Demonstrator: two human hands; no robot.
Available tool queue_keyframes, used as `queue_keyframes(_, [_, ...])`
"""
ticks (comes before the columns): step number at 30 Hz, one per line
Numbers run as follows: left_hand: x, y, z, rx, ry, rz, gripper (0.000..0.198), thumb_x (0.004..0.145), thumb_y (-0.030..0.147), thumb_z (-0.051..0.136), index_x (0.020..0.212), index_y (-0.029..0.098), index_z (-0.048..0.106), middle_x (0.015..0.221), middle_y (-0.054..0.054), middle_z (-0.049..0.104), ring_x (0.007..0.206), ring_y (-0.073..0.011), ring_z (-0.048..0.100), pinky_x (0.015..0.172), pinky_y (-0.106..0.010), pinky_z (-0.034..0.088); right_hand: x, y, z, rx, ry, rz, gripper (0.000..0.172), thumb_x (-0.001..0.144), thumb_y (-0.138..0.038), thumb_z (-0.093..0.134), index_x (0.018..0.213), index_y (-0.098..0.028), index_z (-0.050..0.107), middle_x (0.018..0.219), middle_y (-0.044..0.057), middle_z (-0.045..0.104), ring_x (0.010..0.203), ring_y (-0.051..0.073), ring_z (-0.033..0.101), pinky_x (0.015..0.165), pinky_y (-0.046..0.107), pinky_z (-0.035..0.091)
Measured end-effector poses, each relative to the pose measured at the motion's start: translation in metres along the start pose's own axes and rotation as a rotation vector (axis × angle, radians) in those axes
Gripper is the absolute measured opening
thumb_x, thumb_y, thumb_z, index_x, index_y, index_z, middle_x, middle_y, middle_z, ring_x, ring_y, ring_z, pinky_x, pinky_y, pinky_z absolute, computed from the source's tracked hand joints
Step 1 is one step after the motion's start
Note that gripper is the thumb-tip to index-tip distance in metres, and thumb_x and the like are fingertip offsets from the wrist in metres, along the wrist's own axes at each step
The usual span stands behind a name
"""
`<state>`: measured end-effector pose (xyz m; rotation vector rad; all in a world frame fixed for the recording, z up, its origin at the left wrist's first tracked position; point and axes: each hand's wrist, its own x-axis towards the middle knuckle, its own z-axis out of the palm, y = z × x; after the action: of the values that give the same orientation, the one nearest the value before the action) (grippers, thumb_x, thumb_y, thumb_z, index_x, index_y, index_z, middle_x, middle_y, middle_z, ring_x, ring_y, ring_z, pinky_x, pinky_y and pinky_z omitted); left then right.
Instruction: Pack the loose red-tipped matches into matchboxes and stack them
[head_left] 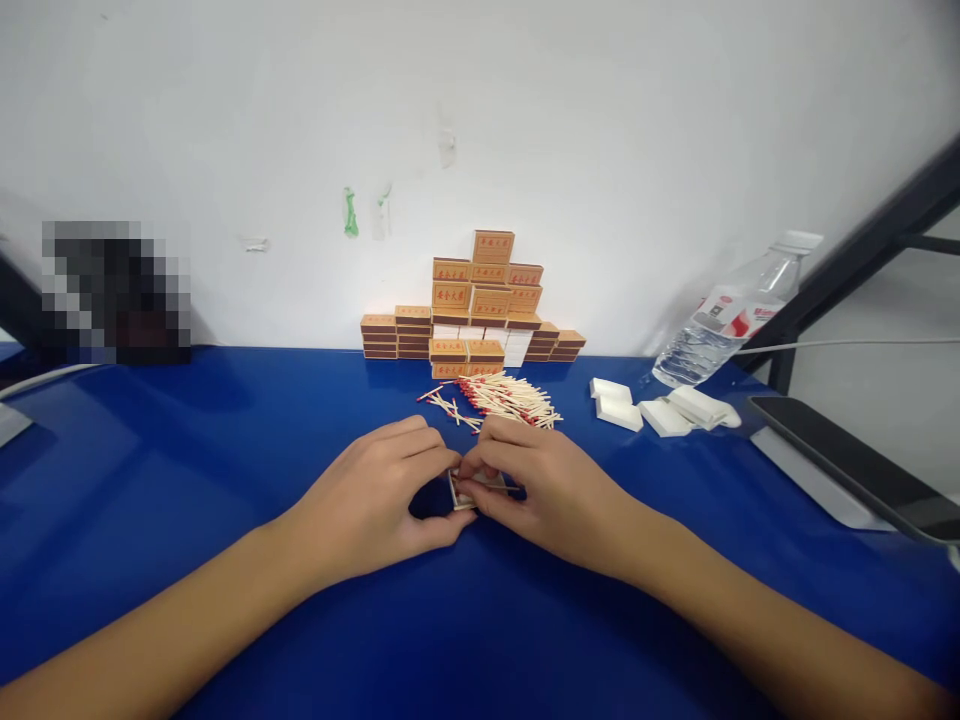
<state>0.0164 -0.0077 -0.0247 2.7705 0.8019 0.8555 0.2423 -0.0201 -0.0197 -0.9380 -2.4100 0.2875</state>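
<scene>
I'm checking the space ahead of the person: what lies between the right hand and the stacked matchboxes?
A loose pile of red-tipped matches lies between the right hand and the stacked matchboxes, as the head view shows.

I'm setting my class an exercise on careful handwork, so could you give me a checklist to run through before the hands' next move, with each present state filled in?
1. Left hand gripping the small tray: ok, thumb and finger at its left end.
2. Right hand at the tray: ok, fingertips over it.
3. Tray contents lying neatly: cannot tell, fingers cover much of it.
4. Loose matches close by: ok, just beyond the hands.
5. Matches all in one tidy heap: not ok, several stray at its left.
6. Stacked matchboxes clear of the hands: ok.
</scene>
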Motion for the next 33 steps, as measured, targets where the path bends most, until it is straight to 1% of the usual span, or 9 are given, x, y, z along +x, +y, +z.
queue_keyframes(3, [0.0,0.001,0.0,0.006,-0.006,0.004,0.009,0.091,0.026,0.072,0.094,0.018,0.069,0.085,-0.002,0.068,0.082,-0.0195,0.06,0.076,-0.036,0.053,0.0,0.0,0.001,-0.018,0.007,-0.012,0.004,0.095,-0.015,0.068,0.091,-0.016,0.07,0.086,0.002,0.062,0.076,0.015,0.058,0.068,0.027,0.045])
queue_keyframes(6, [0.0,0.001,0.0,0.005,0.001,0.003,0.01,0.09,0.025,0.073,0.096,0.018,0.069,0.086,-0.003,0.068,0.083,-0.0202,0.06,0.077,-0.036,0.053,0.001,0.0,0.001,-0.02,0.0,0.008,0.003,0.094,-0.016,0.07,0.091,-0.016,0.07,0.087,0.003,0.063,0.077,0.015,0.059,0.068,0.027,0.045])
queue_keyframes(14, [0.0,0.0,0.001,-0.029,-0.005,-0.005,0.01,0.09,0.024,0.074,0.095,0.017,0.07,0.087,-0.003,0.069,0.086,-0.0213,0.062,0.078,-0.036,0.053,0.002,-0.002,-0.001,-0.004,-0.052,0.053,0.003,0.093,-0.015,0.072,0.091,-0.015,0.07,0.088,0.003,0.064,0.077,0.015,0.061,0.068,0.027,0.047])
queue_keyframes(20, [-0.001,-0.001,0.002,-0.031,0.017,-0.009,0.015,0.09,0.024,0.075,0.103,0.017,0.071,0.088,-0.004,0.07,0.086,-0.0218,0.062,0.078,-0.037,0.054,0.002,-0.007,-0.003,-0.002,-0.093,0.147,0.01,0.097,-0.02,0.071,0.087,-0.017,0.072,0.087,0.003,0.064,0.078,0.015,0.062,0.069,0.028,0.048])
queue_keyframes(24, [-0.001,-0.001,0.002,-0.02,0.02,-0.024,0.015,0.089,0.026,0.075,0.102,0.018,0.072,0.088,-0.004,0.071,0.086,-0.0221,0.063,0.078,-0.038,0.055,0.002,-0.009,-0.005,-0.028,-0.139,0.191,0.011,0.098,-0.022,0.069,0.09,-0.017,0.073,0.089,0.004,0.065,0.078,0.016,0.063,0.069,0.029,0.049])
queue_keyframes(28, [-0.001,0.0,0.003,0.009,0.018,-0.029,0.015,0.089,0.027,0.075,0.1,0.018,0.072,0.086,-0.003,0.071,0.084,-0.0221,0.063,0.077,-0.038,0.055,0.003,-0.011,-0.009,-0.049,-0.177,0.222,0.011,0.099,-0.022,0.068,0.09,-0.018,0.073,0.092,0.005,0.067,0.082,0.018,0.065,0.073,0.031,0.05])
queue_keyframes(33, [-0.002,0.001,0.002,0.011,0.018,-0.009,0.015,0.09,0.027,0.074,0.102,0.018,0.071,0.089,-0.004,0.071,0.086,-0.022,0.063,0.078,-0.038,0.055,0.001,-0.011,-0.01,-0.066,-0.195,0.242,0.01,0.099,-0.021,0.067,0.092,-0.017,0.072,0.093,0.005,0.067,0.08,0.017,0.063,0.071,0.031,0.049])
